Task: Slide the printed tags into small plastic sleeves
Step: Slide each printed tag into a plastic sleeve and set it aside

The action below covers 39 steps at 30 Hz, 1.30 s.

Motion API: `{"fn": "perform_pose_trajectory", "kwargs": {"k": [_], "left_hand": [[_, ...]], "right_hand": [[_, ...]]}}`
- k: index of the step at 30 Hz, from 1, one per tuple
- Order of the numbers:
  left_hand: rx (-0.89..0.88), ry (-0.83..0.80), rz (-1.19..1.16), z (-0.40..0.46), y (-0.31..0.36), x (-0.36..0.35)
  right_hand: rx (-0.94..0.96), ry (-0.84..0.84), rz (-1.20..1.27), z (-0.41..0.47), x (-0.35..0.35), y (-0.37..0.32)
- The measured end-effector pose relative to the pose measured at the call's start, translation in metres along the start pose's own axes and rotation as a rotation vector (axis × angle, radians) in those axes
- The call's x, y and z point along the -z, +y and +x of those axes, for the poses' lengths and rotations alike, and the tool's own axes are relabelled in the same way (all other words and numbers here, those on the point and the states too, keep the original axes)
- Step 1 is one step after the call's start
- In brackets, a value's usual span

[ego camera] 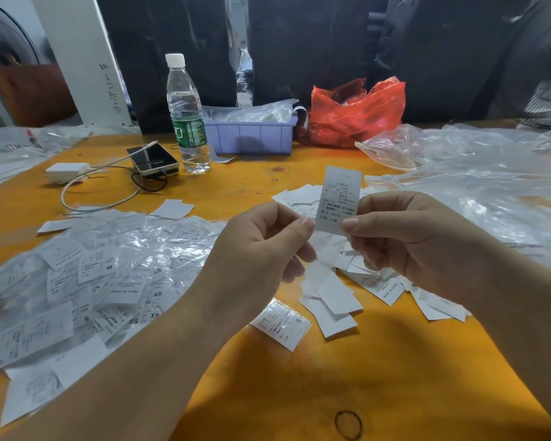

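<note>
A white printed tag (339,198) stands upright above the orange table (268,377), pinched at its lower end between both hands. My left hand (261,246) holds its lower left corner with thumb and forefinger. My right hand (407,240) pinches its lower right corner. Whether a sleeve is around the tag I cannot tell. A heap of tags in clear plastic sleeves (86,281) lies at the left. Loose bare tags (334,300) lie under and between my hands. One sleeved tag marked S (282,323) lies alone in front.
At the back stand a water bottle (186,116), a phone (153,159) with a charger and cables (67,171), a lilac bin (252,135) and a red plastic bag (357,113). Clear plastic bags (477,179) cover the right side. A rubber band (348,424) lies near the front.
</note>
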<state>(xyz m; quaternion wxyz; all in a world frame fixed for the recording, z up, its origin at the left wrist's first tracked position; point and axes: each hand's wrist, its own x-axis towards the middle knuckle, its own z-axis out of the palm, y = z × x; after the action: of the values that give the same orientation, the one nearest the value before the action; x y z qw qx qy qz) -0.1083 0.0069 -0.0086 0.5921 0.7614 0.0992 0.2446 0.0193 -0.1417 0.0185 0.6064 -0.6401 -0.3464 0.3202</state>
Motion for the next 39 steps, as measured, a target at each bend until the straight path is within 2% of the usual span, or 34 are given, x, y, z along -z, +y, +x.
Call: {"fn": "perform_pose_trajectory", "kwargs": {"k": [14, 22, 30, 39], "left_hand": [[-0.004, -0.037, 0.021, 0.0, 0.001, 0.0], [0.011, -0.076, 0.022, -0.002, 0.0, -0.002], [0.009, -0.028, 0.011, 0.0, -0.001, 0.002], [0.003, -0.042, -0.013, 0.0, -0.001, 0.001]], "right_hand": [[-0.022, -0.059, -0.026, 0.0, -0.004, 0.003], [0.045, 0.027, 0.023, 0.001, 0.002, 0.0], [0.102, 0.117, 0.06, 0.002, 0.012, -0.003], [0.148, 0.107, 0.003, 0.001, 0.01, -0.004]]}}
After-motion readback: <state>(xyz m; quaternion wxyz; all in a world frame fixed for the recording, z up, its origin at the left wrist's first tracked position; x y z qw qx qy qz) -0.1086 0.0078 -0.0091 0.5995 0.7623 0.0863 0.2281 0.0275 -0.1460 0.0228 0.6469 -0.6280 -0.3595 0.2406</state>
